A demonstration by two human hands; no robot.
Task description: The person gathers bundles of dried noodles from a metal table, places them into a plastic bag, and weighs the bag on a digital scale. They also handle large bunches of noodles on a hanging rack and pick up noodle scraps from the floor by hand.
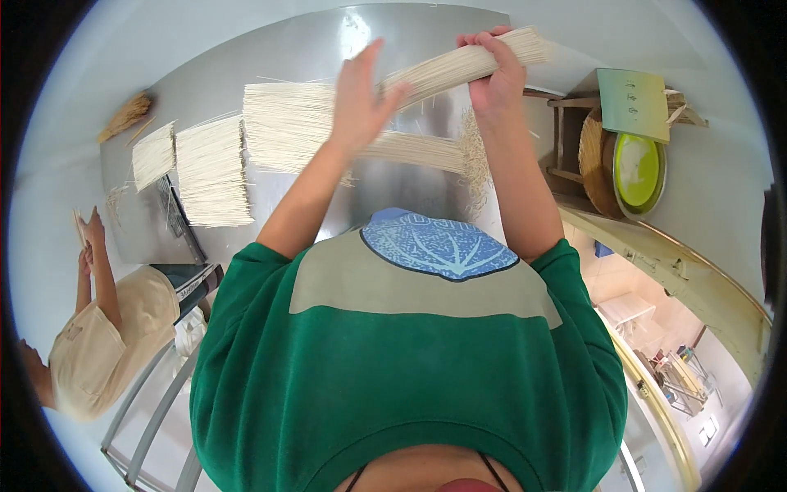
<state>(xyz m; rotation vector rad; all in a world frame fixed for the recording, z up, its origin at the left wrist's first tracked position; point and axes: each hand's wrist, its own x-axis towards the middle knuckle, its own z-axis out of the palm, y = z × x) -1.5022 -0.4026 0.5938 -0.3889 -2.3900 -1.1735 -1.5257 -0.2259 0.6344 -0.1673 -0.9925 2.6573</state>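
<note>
I stand at a metal table (426, 184) whose bright steel top reflects the light, and I look down past my green shirt (410, 361) at my own arms reaching out over it. My right hand (496, 78) is closed around a bundle of pale dry noodles (459, 64), held up above the table's far edge — the strands stick out past my fist toward the right and slant down to the left. My left hand (359, 98) is open, fingers spread and straight, its palm against the near end of that bundle; it grips nothing.

Below my hands, a second noodle bundle (426, 152) lies flat near the middle of the table, its cut ends facing the right edge. To the left of it a wide sheet of noodles (283, 123) is spread out, then another stack (211, 172) and a smaller one (153, 154) toward the table's left edge. At the far left corner lies a small tan tuft of broken strands (127, 115).

Off the table's right edge stands a wooden stool (570, 139) — a round woven tray (592, 160), a lime-green basin (637, 168) and a green board (631, 102) lean there against the pale wall. To my left another person in a beige shirt (111, 336) stands with raised hands beside a dark scale-like device (184, 271) at the near left corner. The floor is pale, and metal rails (156, 410) run along it lower left.
</note>
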